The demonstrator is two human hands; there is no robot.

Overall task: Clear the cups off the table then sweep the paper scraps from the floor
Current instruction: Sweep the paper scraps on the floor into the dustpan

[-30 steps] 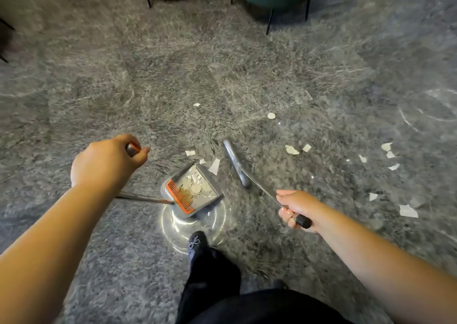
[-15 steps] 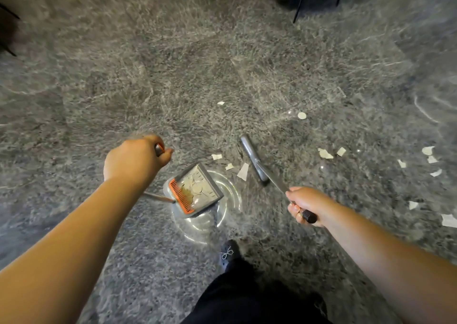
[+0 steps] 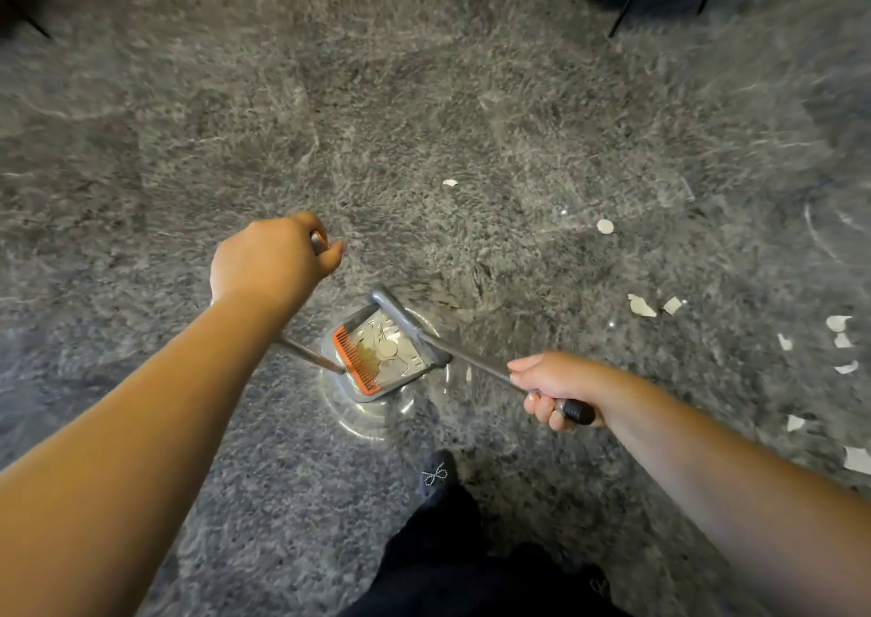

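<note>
My left hand [image 3: 273, 263] is closed around the top of the dustpan's long handle. The grey dustpan [image 3: 391, 381] with an orange comb edge stands on the floor and holds several paper scraps. My right hand [image 3: 554, 388] grips the broom handle by its black grip. The grey broom head [image 3: 410, 329] lies right against the dustpan's open mouth. Several white paper scraps [image 3: 641, 306] lie on the grey floor to the right, and two more scraps [image 3: 604, 226] lie farther out. No cups are in view.
The floor is grey speckled stone with glare around the dustpan. My dark shoe [image 3: 436, 475] and trouser leg are at the bottom centre. Thin black chair legs [image 3: 624, 8] stand at the top right.
The broom head swept left up to the dustpan's mouth, and the scraps that lay in front of it are now gone from the floor. The view shifted so the chairs slid up.
</note>
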